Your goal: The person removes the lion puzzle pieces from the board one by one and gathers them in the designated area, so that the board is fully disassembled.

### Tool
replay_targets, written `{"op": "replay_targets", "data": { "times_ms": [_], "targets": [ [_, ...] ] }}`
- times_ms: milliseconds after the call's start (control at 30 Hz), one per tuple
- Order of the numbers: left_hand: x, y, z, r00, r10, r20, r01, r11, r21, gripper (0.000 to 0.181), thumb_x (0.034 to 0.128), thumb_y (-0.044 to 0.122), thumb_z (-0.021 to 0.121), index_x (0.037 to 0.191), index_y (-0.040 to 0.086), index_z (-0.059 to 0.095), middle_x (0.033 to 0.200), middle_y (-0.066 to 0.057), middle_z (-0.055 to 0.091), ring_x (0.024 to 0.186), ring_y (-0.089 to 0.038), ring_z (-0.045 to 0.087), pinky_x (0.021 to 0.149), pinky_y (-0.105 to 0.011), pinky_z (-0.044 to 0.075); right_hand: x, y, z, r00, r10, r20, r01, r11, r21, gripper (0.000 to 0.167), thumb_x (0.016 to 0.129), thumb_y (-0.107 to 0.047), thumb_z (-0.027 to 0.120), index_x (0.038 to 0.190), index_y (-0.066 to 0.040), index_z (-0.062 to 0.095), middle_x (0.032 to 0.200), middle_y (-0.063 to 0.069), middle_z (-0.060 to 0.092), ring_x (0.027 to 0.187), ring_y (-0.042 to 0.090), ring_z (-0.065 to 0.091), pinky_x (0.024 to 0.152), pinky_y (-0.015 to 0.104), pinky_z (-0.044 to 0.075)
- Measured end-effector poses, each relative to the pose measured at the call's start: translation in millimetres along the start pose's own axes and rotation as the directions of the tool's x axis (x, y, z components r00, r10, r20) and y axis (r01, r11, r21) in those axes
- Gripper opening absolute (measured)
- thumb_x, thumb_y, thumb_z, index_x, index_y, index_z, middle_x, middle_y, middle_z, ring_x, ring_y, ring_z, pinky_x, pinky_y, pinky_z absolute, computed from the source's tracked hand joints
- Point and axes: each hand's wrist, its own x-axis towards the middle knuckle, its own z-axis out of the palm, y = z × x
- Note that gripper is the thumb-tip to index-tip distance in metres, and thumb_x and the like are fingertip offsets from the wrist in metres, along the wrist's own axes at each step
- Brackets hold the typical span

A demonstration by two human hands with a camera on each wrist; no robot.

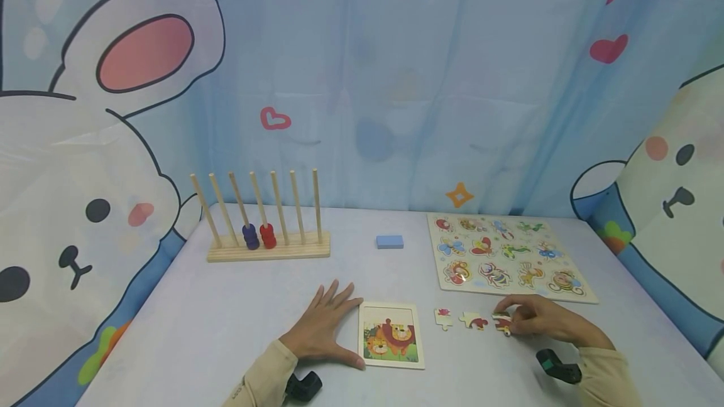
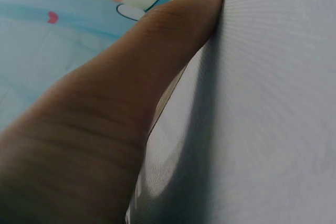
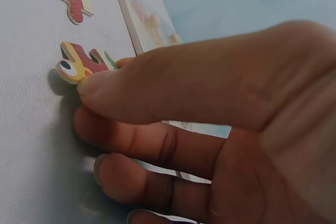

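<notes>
A small framed puzzle (image 1: 391,335) with a lion picture lies on the table, its upper strip pale. Against its left edge rest the spread fingers and thumb of my left hand (image 1: 328,328); the left wrist view shows mostly the thumb (image 2: 157,40). My right hand (image 1: 545,319) pinches a red and yellow jigsaw piece (image 1: 502,323) between thumb and fingers. Seen from the right wrist, that piece (image 3: 81,62) has an eye printed on it, and the fingertips cover part of it. To its left lie two loose pieces, one red and cream (image 1: 473,321), one with a red shape (image 1: 444,318).
Behind the right hand lies a large insect-picture board (image 1: 509,256). A blue block (image 1: 389,242) sits at the back middle. At the back left stands a wooden peg rack (image 1: 268,253) with blue and red beads on two pegs. A printed curtain hangs behind the table.
</notes>
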Motion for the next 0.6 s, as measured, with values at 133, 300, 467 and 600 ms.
{"op": "replay_targets", "data": {
  "times_ms": [133,300,467,600],
  "targets": [
    [-0.1,-0.6,0.6,1.0,0.003,-0.002,-0.003,1.0,0.003,0.108,0.0598,0.067,0.077,0.148,0.019,0.037,0.159,-0.007,0.021,0.147,-0.035,0.007,0.119,-0.054,0.004,-0.3,-0.5,1.3,0.999,0.042,-0.028,-0.042,0.999,-0.014,0.033,0.087,-0.006,0.063,0.117,0.005,0.054,0.078,0.006,0.057,0.07,0.015,0.052,0.059,0.025,0.039],
    [-0.2,-1.9,1.3,1.0,0.008,-0.004,-0.008,1.0,0.009,0.108,0.0598,0.068,0.076,0.148,0.02,0.037,0.159,-0.007,0.021,0.147,-0.035,0.007,0.119,-0.054,0.004,-0.7,-1.8,2.0,0.997,0.066,-0.038,-0.067,0.998,-0.013,0.029,0.087,-0.005,0.062,0.113,0.003,0.054,0.078,0.006,0.058,0.072,0.018,0.053,0.06,0.026,0.039],
    [0.0,-2.8,1.9,1.0,0.012,-0.004,-0.012,1.0,0.008,0.108,0.0601,0.068,0.076,0.148,0.02,0.036,0.159,-0.007,0.021,0.147,-0.035,0.007,0.119,-0.054,0.005,-1.0,-2.4,1.9,0.997,0.07,-0.037,-0.07,0.997,-0.015,0.027,0.088,-0.005,0.062,0.112,0.003,0.055,0.079,0.007,0.06,0.072,0.018,0.053,0.061,0.027,0.041],
    [0.3,-3.1,2.6,1.0,0.005,-0.001,-0.005,1.0,0.004,0.108,0.0598,0.068,0.077,0.148,0.021,0.036,0.159,-0.006,0.02,0.147,-0.034,0.007,0.119,-0.054,0.004,-1.4,-2.8,1.7,0.997,0.062,-0.035,-0.063,0.998,-0.008,0.027,0.087,-0.004,0.062,0.112,0.004,0.054,0.077,0.007,0.059,0.071,0.017,0.053,0.061,0.026,0.04]
  ]
}}
